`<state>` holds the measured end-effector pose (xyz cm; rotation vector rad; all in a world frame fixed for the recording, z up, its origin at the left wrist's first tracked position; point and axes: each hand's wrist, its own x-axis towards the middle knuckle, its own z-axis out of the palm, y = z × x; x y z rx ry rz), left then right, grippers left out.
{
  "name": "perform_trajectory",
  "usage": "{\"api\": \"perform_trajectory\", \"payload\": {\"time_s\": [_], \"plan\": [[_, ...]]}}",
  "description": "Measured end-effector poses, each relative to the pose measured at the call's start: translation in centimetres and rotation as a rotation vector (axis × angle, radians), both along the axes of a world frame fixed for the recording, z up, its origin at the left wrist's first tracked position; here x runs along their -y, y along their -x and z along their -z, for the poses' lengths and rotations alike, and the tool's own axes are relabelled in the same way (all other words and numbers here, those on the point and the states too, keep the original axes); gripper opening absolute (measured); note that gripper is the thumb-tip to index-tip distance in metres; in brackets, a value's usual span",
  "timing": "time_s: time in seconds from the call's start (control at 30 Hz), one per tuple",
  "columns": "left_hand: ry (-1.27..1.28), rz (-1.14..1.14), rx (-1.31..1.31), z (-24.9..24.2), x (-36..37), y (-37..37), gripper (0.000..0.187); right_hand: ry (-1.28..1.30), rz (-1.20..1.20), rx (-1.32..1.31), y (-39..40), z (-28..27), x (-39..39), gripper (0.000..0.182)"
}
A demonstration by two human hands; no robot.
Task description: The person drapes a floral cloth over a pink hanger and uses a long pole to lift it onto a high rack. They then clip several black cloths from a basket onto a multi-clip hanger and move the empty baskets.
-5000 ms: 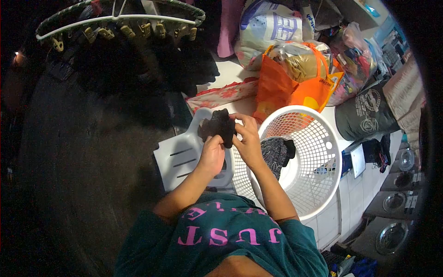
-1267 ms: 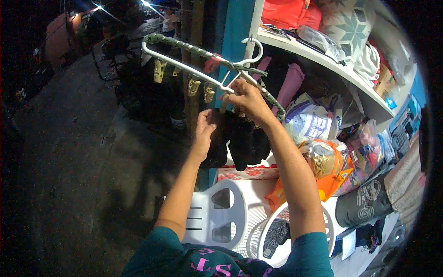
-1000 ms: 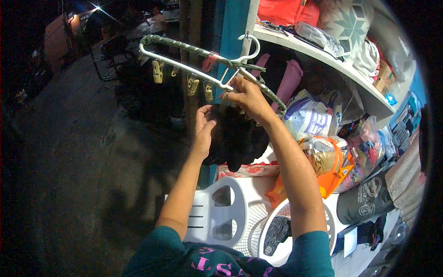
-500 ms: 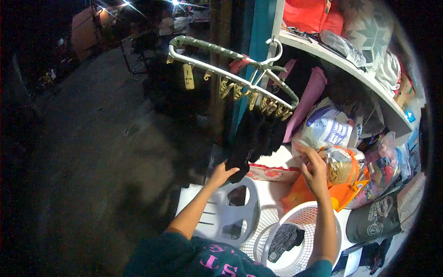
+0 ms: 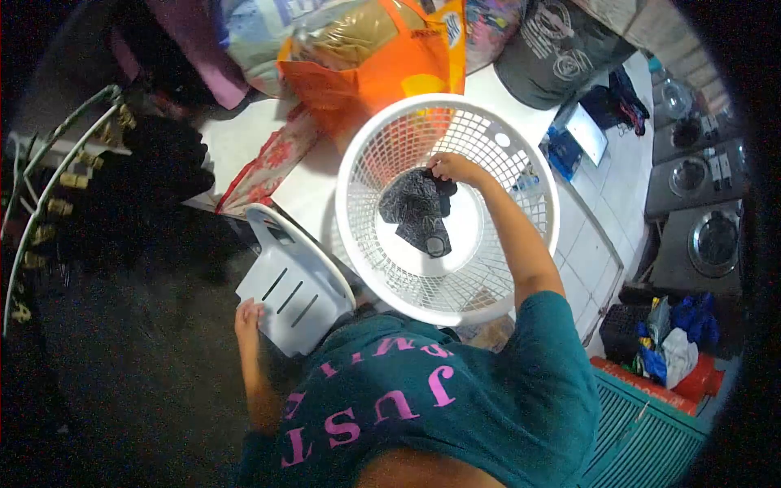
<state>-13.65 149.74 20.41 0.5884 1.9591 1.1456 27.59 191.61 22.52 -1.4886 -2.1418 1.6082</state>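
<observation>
My right hand (image 5: 454, 168) reaches down into a white plastic laundry basket (image 5: 355, 244), its fingers pinched on the black end of a dark grey patterned garment (image 5: 411, 203) at the bottom. Beside the white plastic chair (image 5: 285, 285), my left hand (image 5: 247, 315) is low with loosely bent fingers, which overlap the chair's edge and hold nothing. To the left, a white clip hanger (image 5: 37, 203) carries several clothespins (image 5: 75, 180) and black clothes (image 5: 163, 163), partly lost in the dark.
An orange bag (image 5: 366, 81) and a dark grey bucket-like container (image 5: 553, 53) stand behind the basket on the white surface. A red-edged floral cloth (image 5: 268, 171) lies left of them. Front-loading washing machines (image 5: 714, 242) line the right side, above a teal slatted piece (image 5: 643, 423).
My view has swung down and right. The right hand has gone into the basket and taken hold of the dark garment. The left hand has come away from the hanging black clothes, down to the chair.
</observation>
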Motion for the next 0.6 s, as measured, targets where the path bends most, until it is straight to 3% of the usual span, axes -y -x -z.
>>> {"api": "perform_trajectory", "payload": {"time_s": [0.07,0.13,0.2,0.27,0.33,0.37,0.43,0.47,0.53,0.57,0.6], "plan": [[-0.002,0.028,-0.004,0.0,1.4,-0.3,0.034,-0.091,-0.038,0.166,-1.4,4.5,0.4,0.024],[0.073,0.060,0.008,-2.4,2.3,-1.2,0.033,-0.248,-0.043,0.276,-3.5,15.3,-0.5,0.025],[0.054,0.105,-0.048,-2.8,3.3,-1.6,0.032,-0.260,0.238,0.324,-3.5,15.1,2.1,0.028],[0.077,0.124,-0.085,-3.9,4.8,-2.2,0.030,-0.038,0.696,0.073,-5.1,24.8,2.1,0.033],[0.181,0.103,-0.082,-5.8,6.0,-3.5,0.029,0.230,1.206,0.068,-3.0,19.8,4.6,0.034],[0.248,0.103,-0.087,-6.9,6.8,-3.9,0.028,0.253,1.209,0.055,-2.6,21.6,4.8,0.034],[0.258,0.076,-0.041,-6.7,9.7,-3.7,0.028,0.118,1.350,0.313,-2.6,26.6,5.4,0.033],[0.256,0.041,0.026,-6.3,10.9,-3.4,0.027,0.133,1.353,0.312,-2.2,26.3,5.9,0.033],[0.292,0.044,0.008,-5.8,12.6,-2.6,0.027,0.176,1.304,0.219,-1.8,25.1,6.4,0.028],[0.316,0.047,-0.004,-5.6,13.0,-2.4,0.027,0.174,1.298,0.214,-1.8,26.2,6.1,0.028],[0.310,0.040,-0.005,-5.8,12.5,-2.7,0.027,0.309,1.303,0.028,-2.2,29.5,5.9,0.028]]}}
